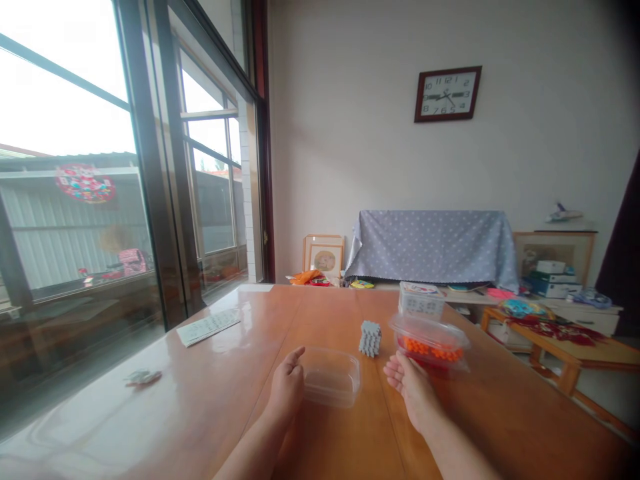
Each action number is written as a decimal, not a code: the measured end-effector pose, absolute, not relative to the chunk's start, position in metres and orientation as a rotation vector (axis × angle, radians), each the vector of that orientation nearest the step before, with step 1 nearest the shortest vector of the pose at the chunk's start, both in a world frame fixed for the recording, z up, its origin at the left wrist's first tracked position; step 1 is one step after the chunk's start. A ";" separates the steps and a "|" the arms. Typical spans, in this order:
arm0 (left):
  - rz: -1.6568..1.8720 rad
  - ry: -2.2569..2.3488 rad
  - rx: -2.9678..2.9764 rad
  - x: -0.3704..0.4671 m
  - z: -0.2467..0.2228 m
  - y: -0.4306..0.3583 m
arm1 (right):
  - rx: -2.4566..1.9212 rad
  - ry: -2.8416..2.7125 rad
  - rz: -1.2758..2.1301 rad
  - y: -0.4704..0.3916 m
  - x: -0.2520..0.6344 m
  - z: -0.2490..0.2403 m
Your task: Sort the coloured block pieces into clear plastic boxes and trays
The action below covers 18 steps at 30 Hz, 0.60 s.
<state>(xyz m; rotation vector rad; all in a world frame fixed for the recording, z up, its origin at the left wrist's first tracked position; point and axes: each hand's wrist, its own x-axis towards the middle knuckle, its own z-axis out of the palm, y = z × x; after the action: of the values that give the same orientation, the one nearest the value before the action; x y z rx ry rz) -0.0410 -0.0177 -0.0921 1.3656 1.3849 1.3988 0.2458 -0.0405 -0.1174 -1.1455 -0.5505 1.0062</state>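
Note:
A clear plastic container (331, 379) lies on the wooden table (210, 413), with nothing visible inside. At its left side is my left hand (289, 381), its fingers curled against the container's edge. My right hand (407, 383) is apart from it, palm turned inward and fingers loosely spread, holding nothing. Just beyond that hand stands a clear container with orange pieces (433, 349), its lid raised or loose on top. A grey knobbly block (370, 339) stands upright between the two containers.
Behind the orange pieces sits a white lidded box (421, 301). A printed sheet (209, 327) and a small crumpled item (143, 378) lie at the left. A wooden bench (570, 340) stands beyond the table's right edge.

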 end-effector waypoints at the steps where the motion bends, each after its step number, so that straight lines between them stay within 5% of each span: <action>1: 1.388 1.364 1.377 -0.038 -0.090 -0.021 | -1.144 -0.544 1.001 -0.040 0.246 -0.117; 10: 1.061 1.094 1.452 -0.002 -0.076 -0.036 | -1.081 -0.458 1.011 -0.035 0.253 -0.123; 18: 0.926 1.029 1.635 -0.006 -0.052 0.028 | -1.049 -0.400 1.048 -0.031 0.256 -0.125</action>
<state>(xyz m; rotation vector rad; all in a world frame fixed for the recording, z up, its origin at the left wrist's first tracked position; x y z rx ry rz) -0.0062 0.0277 -0.0521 1.6354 1.0292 0.9256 0.2564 -0.0314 -0.1246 -1.0493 -0.4001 1.0485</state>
